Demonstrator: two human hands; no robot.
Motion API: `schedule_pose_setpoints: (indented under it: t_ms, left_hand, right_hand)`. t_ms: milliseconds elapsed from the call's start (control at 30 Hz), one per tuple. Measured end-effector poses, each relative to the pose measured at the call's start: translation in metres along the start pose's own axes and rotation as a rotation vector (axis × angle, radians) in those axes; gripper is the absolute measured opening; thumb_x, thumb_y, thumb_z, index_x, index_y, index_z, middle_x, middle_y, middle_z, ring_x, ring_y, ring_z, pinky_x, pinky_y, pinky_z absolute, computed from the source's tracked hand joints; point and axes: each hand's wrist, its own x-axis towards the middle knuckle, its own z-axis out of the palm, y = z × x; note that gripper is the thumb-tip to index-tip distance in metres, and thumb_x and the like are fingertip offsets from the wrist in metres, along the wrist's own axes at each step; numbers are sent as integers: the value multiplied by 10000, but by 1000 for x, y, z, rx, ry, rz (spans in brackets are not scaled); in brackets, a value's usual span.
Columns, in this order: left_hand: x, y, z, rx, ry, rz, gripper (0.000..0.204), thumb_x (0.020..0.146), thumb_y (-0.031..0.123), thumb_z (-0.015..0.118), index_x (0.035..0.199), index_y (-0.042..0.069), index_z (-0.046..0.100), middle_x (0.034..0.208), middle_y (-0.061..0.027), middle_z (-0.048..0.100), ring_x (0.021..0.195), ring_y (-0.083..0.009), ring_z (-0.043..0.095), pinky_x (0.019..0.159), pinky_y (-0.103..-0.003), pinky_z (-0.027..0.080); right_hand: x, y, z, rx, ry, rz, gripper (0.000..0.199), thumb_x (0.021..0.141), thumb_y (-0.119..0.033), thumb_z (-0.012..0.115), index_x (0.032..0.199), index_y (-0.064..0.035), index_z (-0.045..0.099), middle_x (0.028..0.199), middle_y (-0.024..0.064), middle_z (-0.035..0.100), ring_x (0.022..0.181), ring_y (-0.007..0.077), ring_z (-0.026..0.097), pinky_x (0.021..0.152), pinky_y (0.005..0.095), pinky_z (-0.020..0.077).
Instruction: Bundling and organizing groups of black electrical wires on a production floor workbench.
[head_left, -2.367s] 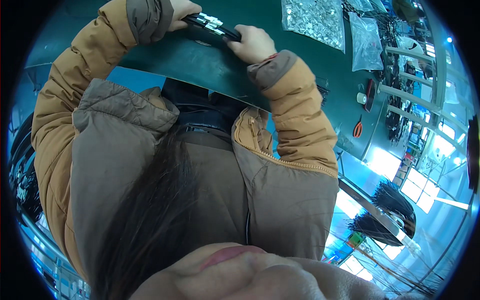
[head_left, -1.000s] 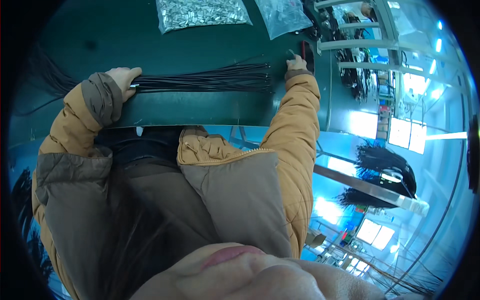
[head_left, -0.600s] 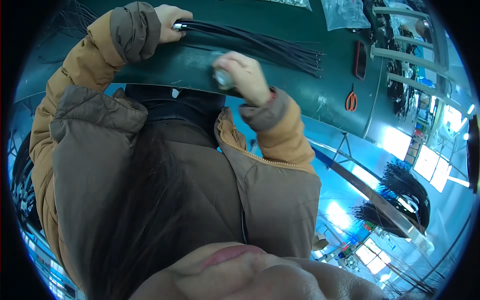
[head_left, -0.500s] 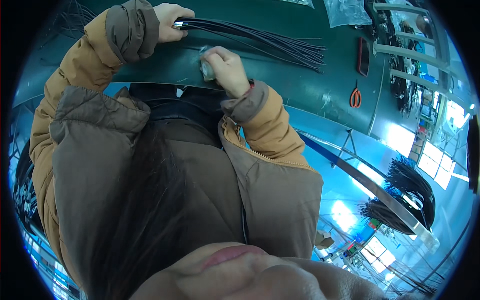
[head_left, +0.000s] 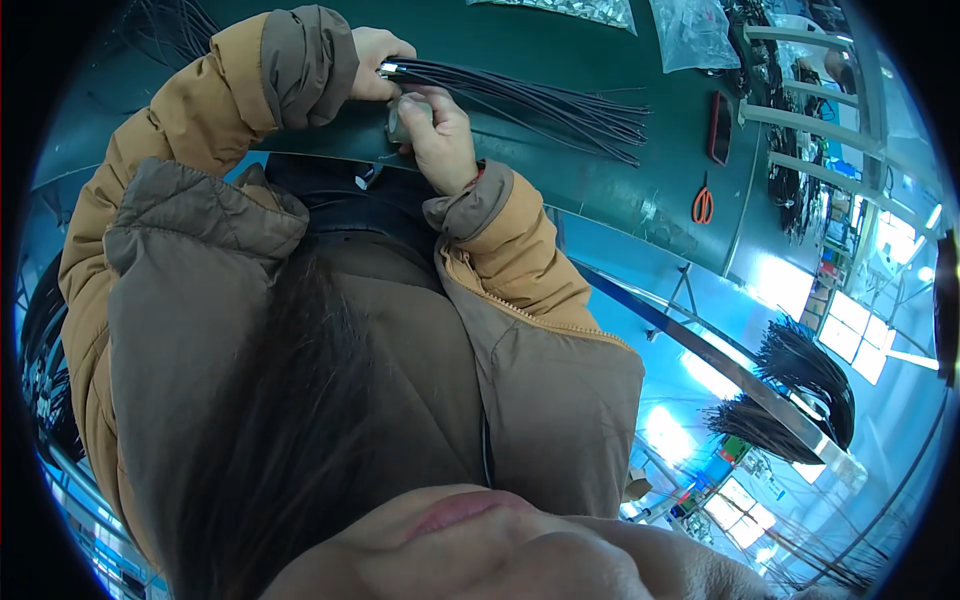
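Judged step in hand: binding with tape at the gripped left end of the cable bundle [head_left: 520, 88]. Called for next, by the same judgement: a firm hold at that end, then pressing of the tape's free edge against the cables under even tension. Not confirmed: any strip already stuck down, too small to tell.

Found at the bundle's left end: left hand [head_left: 376, 62], fingers curled tightly around the cables, just beside a small bright metal piece [head_left: 389, 69]. Found just on the near side of that end: right hand [head_left: 443, 142], thumb and fingers closed around a pale tape roll [head_left: 408, 120]. Contact between roll and bundle: cannot tell.

Laid left to right over the green table [head_left: 570, 180], with strands fanned out at the right end, well apart from both hands. Noted beyond the bundle's right end: red-edged dark phone [head_left: 719, 128] and, nearer the body, orange-handled scissors [head_left: 703, 206]. Noted past its far side: bag of small silver parts [head_left: 580, 10].
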Motion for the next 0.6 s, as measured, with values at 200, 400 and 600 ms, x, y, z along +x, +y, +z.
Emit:
schedule_pose_setpoints:
  t_ms: [200, 400, 600]
  left_hand:
    - [-1, 5, 16, 168, 124, -66, 327, 745, 186, 674, 1043, 70, 603, 807, -164, 661, 786, -347, 649, 692, -400, 514]
    - [-3, 3, 23, 189, 158, -24, 287, 755, 173, 668, 1010, 72, 584, 787, -168, 653, 798, -357, 643, 707, -419, 513]
    - [3, -16, 43, 290, 216, 36, 322, 767, 136, 656, 1048, 87, 506, 878, -164, 616, 811, -382, 616, 670, -443, 504]
  right_hand:
    - [-2, -1, 3, 94, -61, 164, 368, 918, -276, 552, 1144, 13, 523, 918, 46, 595, 718, 77, 571, 542, 208, 482]
    - [-6, -4, -1, -1, -20, 78, 365, 927, -308, 548, 1112, 6, 537, 879, 44, 607, 710, 83, 584, 514, 195, 473]
    - [-15, -18, -17, 302, -139, 479, 441, 941, -442, 478, 1042, -19, 549, 854, 84, 619, 619, 123, 592, 468, 200, 466]
